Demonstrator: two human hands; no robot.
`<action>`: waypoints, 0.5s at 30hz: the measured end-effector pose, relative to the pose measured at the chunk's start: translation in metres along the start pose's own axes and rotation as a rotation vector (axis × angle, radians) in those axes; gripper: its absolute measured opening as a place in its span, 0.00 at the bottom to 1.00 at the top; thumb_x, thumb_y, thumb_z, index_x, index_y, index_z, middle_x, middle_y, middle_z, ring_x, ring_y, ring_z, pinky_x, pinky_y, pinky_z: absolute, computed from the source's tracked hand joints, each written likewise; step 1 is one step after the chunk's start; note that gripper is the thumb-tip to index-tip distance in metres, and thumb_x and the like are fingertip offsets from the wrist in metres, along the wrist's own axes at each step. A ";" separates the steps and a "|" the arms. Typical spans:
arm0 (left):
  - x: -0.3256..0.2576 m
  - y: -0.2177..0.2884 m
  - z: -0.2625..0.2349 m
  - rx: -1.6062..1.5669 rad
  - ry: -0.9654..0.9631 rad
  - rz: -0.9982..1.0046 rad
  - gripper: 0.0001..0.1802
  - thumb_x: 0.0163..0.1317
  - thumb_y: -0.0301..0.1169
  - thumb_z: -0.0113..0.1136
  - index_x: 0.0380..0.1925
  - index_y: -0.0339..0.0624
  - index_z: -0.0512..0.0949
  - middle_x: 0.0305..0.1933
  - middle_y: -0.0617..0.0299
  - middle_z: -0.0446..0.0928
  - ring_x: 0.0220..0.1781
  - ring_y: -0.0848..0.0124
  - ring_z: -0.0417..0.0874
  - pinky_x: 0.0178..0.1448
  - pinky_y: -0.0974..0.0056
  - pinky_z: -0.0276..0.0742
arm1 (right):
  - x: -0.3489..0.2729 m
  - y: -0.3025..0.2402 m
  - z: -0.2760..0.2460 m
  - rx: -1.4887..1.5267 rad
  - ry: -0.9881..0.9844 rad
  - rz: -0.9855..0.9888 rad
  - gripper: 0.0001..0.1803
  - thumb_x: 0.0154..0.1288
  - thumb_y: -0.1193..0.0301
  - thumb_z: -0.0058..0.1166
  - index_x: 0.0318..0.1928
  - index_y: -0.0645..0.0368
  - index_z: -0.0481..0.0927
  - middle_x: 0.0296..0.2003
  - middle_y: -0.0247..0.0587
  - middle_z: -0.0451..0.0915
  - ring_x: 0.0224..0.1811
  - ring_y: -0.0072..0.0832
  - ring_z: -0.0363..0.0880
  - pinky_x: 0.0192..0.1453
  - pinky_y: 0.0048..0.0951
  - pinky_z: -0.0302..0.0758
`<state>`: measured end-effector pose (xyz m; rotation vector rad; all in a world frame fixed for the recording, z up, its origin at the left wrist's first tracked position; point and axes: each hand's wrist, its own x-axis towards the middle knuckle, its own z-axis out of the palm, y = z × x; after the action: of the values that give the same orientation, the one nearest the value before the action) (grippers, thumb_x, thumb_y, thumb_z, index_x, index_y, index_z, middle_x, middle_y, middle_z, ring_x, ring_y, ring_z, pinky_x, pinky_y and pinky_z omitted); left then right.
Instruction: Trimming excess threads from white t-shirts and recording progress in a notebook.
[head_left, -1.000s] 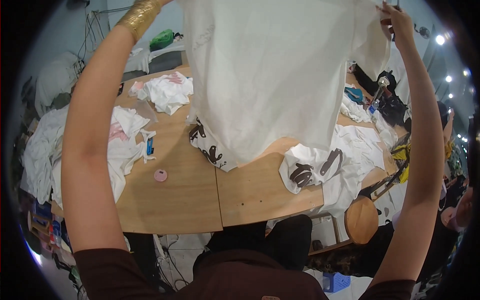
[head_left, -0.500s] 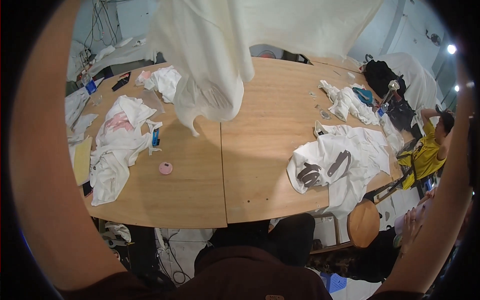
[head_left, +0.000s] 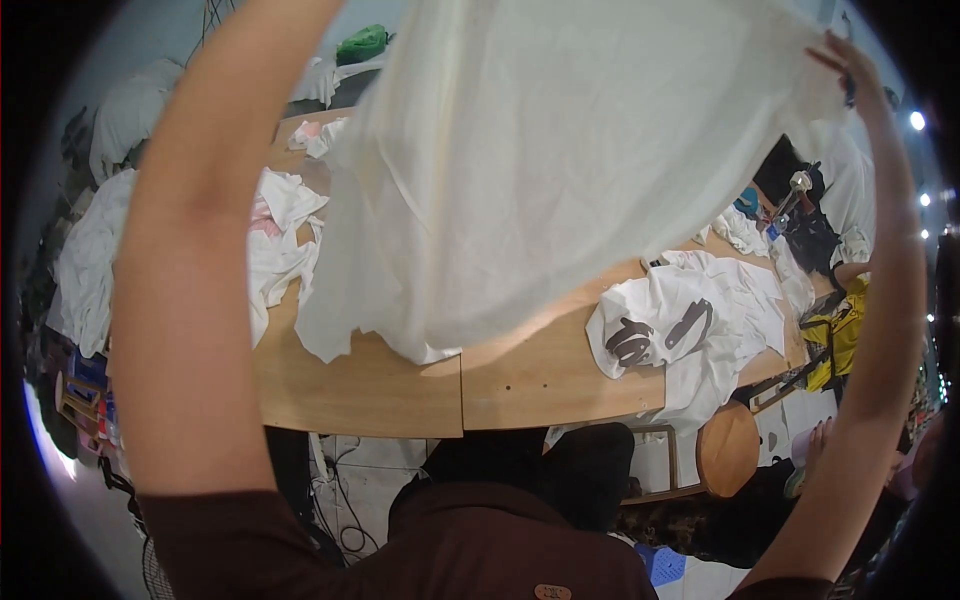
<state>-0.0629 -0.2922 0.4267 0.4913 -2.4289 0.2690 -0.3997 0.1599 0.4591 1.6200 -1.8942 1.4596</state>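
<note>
A large white cloth (head_left: 560,160) hangs spread out in front of me, raised above the table. Its lower left part drops in folds toward the tabletop. At the upper right, my right hand (head_left: 850,75) is closed on the cloth's right side, with some fingers sticking out past it. My left arm reaches up through the top edge of the view, so my left hand is out of sight. Below the cloth on the right lies a white garment (head_left: 735,290) with dark grey printed shapes.
The wooden table (head_left: 360,400) has a seam down its middle. White garments, one with a pink print (head_left: 265,222), lie at its left. A round wooden stool (head_left: 727,450) stands at the near right, close to a person in yellow (head_left: 845,335). Black fabric (head_left: 785,175) sits at the far right.
The cloth has spread wider and come lower and nearer, covering more of the table. My right hand has come into view, and my left arm has swung inward to the right.
</note>
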 end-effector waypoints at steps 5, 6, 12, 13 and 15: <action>-0.019 0.028 0.038 -0.196 0.184 0.082 0.26 0.56 0.36 0.52 0.52 0.32 0.68 0.55 0.38 0.70 0.61 0.50 0.68 0.64 0.57 0.63 | -0.018 0.020 0.083 0.028 0.061 0.467 0.17 0.63 0.58 0.54 0.40 0.59 0.71 0.35 0.34 0.75 0.41 0.27 0.83 0.14 0.13 0.54; -0.014 0.053 0.031 -0.338 0.416 0.147 0.21 0.54 0.33 0.52 0.47 0.32 0.70 0.50 0.39 0.73 0.57 0.50 0.72 0.60 0.57 0.67 | -0.024 0.024 0.080 0.103 0.176 0.420 0.18 0.63 0.58 0.54 0.41 0.60 0.71 0.37 0.34 0.75 0.42 0.27 0.83 0.14 0.12 0.53; -0.093 0.126 -0.102 -0.715 0.004 0.150 0.24 0.54 0.38 0.56 0.51 0.41 0.71 0.56 0.50 0.72 0.63 0.58 0.67 0.63 0.42 0.58 | -0.034 0.041 0.080 0.223 0.480 0.301 0.15 0.65 0.61 0.46 0.48 0.55 0.71 0.40 0.30 0.75 0.25 0.18 0.76 0.20 0.20 0.61; -0.104 0.140 -0.085 -0.332 0.276 0.063 0.25 0.55 0.41 0.57 0.52 0.42 0.71 0.58 0.50 0.70 0.65 0.58 0.65 0.63 0.39 0.55 | -0.033 0.051 0.086 0.228 0.475 0.295 0.15 0.65 0.61 0.46 0.48 0.55 0.71 0.40 0.30 0.75 0.25 0.18 0.76 0.20 0.20 0.61; -0.135 0.159 -0.018 0.035 0.533 -0.021 0.27 0.55 0.44 0.58 0.53 0.44 0.71 0.61 0.50 0.68 0.67 0.58 0.63 0.64 0.35 0.51 | -0.042 0.096 0.075 0.151 0.476 0.353 0.15 0.64 0.57 0.47 0.43 0.54 0.71 0.37 0.34 0.74 0.24 0.24 0.74 0.23 0.26 0.63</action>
<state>-0.0207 -0.1044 0.3449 0.3986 -1.9026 0.3803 -0.4373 0.1140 0.3454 0.8914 -1.8742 1.9565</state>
